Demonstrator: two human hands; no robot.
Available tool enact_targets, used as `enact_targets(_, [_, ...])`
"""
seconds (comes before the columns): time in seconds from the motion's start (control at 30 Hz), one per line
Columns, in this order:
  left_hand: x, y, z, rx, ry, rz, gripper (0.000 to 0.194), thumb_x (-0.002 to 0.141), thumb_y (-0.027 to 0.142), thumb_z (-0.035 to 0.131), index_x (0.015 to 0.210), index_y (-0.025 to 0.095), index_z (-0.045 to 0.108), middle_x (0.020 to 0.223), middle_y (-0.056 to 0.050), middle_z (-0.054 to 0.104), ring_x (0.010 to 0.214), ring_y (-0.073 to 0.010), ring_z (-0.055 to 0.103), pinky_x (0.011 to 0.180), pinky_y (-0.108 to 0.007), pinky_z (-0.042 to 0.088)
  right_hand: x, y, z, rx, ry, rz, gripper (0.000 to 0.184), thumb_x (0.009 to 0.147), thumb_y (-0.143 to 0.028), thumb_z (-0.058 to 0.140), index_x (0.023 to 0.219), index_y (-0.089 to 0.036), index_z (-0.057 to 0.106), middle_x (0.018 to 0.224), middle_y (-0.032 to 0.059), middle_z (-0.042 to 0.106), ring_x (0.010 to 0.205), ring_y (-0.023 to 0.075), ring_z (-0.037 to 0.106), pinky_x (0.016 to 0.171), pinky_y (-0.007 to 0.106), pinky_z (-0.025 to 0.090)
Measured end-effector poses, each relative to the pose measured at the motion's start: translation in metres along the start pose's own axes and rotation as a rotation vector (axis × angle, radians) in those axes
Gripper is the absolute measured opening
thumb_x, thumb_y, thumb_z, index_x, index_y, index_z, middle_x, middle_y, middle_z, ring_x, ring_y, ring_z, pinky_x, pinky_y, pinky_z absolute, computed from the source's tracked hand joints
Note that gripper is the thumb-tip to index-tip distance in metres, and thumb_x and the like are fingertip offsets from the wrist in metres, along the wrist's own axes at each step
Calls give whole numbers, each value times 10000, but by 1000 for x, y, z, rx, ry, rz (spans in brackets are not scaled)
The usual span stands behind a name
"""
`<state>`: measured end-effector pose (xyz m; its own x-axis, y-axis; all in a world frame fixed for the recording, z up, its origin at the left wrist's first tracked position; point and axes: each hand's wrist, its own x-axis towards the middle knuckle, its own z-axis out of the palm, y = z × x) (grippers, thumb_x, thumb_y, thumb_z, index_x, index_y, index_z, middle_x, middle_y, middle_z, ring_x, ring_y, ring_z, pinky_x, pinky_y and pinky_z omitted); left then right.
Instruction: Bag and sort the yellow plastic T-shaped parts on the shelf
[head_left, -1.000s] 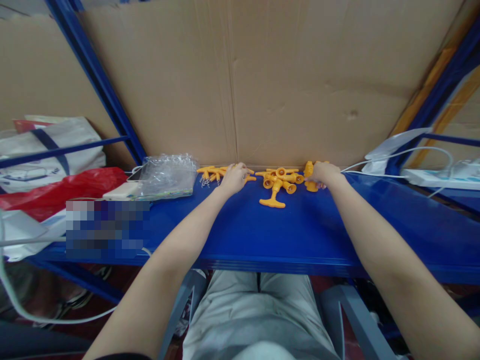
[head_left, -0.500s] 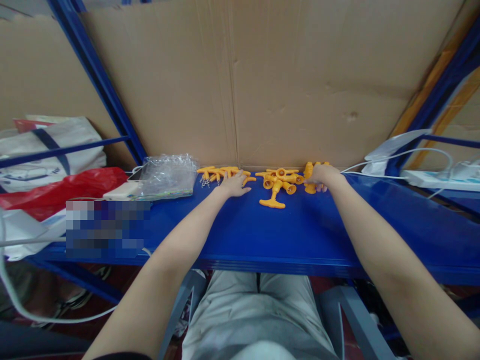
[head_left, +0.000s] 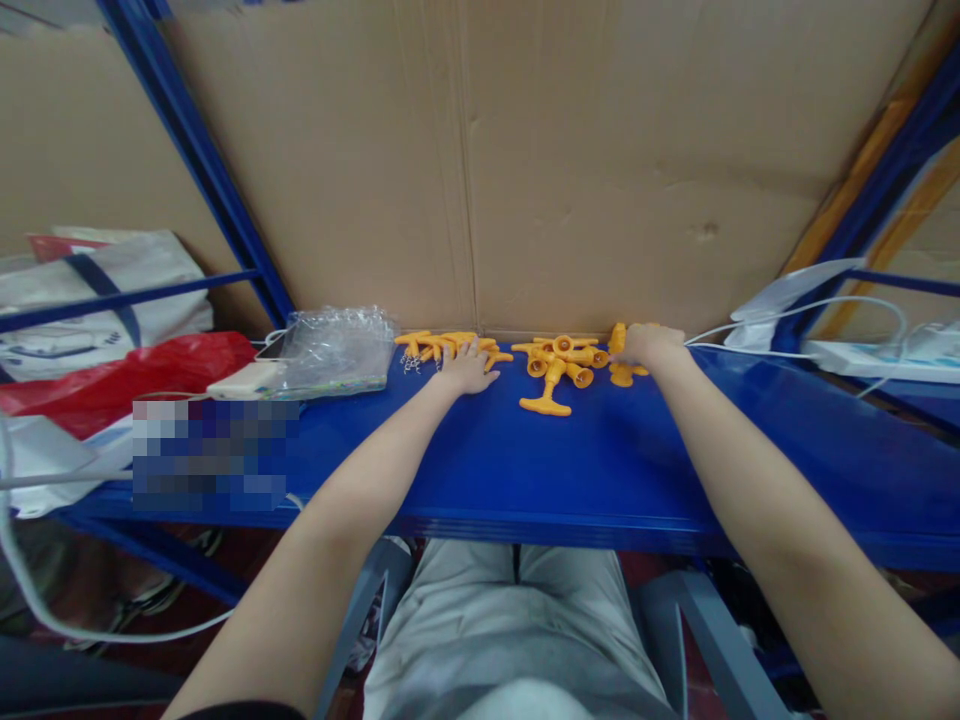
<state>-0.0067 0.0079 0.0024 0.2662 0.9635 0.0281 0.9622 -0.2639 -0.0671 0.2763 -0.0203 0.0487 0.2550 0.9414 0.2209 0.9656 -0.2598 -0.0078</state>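
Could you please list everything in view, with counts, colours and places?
table: one, blue, centre
cardboard: count unclear, brown, behind table
corkscrews: several, yellow, back, left of centre
cone-ended handles: several, yellow, back centre
other pieces: count hidden, yellow, back right
wrapped packet: one, clear, left
box: one, white, beside packet
plastic bag: one, red, far left
cloth bag: one, white, far left
frame: one, blue, both sides
cables: several, white, both sides
chair: one, grey, bottom
trousers: one pair, pale, bottom
left grip: one, bare, at corkscrews
right grip: one, bare, at other pieces

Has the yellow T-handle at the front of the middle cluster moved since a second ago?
No. Against the cardboard seam, the front T-handle lies where it did.
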Motion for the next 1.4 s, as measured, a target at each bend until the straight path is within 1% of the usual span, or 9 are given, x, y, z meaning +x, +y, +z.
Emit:
enact_targets(0.1, [0, 0, -1, -8, -2, -38, 653, 1001, 511, 387, 1579, 207, 378, 1719, -127, 127, 1584, -360, 117, 1252, -624, 116, -10, -11, -13, -69, -35, 70, 423, 893, -399, 671, 1207, -120, 724, 1225, 255, 700, 1176, 370, 672, 942, 500, 534])
enact_targets(0.23, [5, -6, 4, -22, 34, -47, 651, 1001, 509, 373, 1583, 217, 369, 1712, -136, 162, 1582, -354, 147, 1240, -653, 130, -18, -22, -19, -44, 32, -74, 403, 963, -347, 551, 1228, -83, 702, 1221, 275, 693, 1185, 358, 667, 939, 435, 527])
enact_targets(0.37, [12, -15, 10, -19, 77, -35, 650, 1013, 535, 321, 1587, 234, 365, 1691, -154, 236, 1568, -372, 198, 1212, -701, 139, -22, -31, -5, -29, 100, -271, 408, 986, -357, 496, 1283, -122, 648, 1276, 227, 679, 1181, 336, 664, 947, 405, 509])
enact_targets(0.6, [15, -22, 12, -68, 121, -2, 621, 1010, 515, 362, 1568, 244, 394, 1684, -162, 259, 1569, -377, 188, 1206, -701, 149, -22, -43, 29, 3, 135, -472, 489, 1020, -276, 395, 1502, -224, 453, 1523, 139, 529, 1291, 314, 592, 968, 439, 474])
enact_targets(0.7, [16, -23, 14, -64, 125, 0, 590, 1012, 533, 353, 1532, 271, 450, 1677, -155, 287, 1562, -371, 219, 1200, -710, 144, -19, -43, 34, 1, 140, -518, 447, 1006, -244, 416, 1445, -216, 496, 1512, 129, 544, 1266, 288, 607, 927, 392, 466])
enact_targets(0.87, [17, -23, 15, -71, 137, 13, 573, 1009, 559, 345, 1499, 302, 490, 1669, -137, 319, 1558, -368, 231, 1187, -727, 145, -19, -42, 29, -91, 183, -510, 349, 963, -191, 424, 1276, -156, 574, 1283, 168, 674, 1125, 285, 660, 849, 354, 426])
enact_targets(1.13, [13, -19, 11, -116, 185, 18, 498, 995, 507, 444, 1439, 310, 552, 1640, -120, 385, 1537, -384, 277, 1175, -739, 182, -11, -37, 26, -20, 321, -536, 346, 877, -121, 434, 1187, -134, 587, 1183, 196, 678, 1054, 308, 620, 826, 363, 382])
enact_targets(1.27, [6, -11, 3, -126, 294, 48, 492, 997, 351, 451, 1470, 234, 520, 1649, -147, 357, 1545, -352, 279, 1218, -692, 165, -9, -35, 22, 44, 406, -637, 390, 873, -100, 410, 1227, -138, 568, 1311, 202, 633, 1140, 315, 567, 880, 382, 364])
enact_targets(1.4, [0, 1, -5, -140, 444, 194, 565, 1001, 279, 428, 1559, 202, 377, 1687, -137, 269, 1575, -308, 205, 1255, -634, 131, -14, -37, 19, 51, 475, -756, 370, 910, -98, 376, 1201, -166, 594, 1295, 171, 659, 1137, 305, 552, 933, 407, 328])
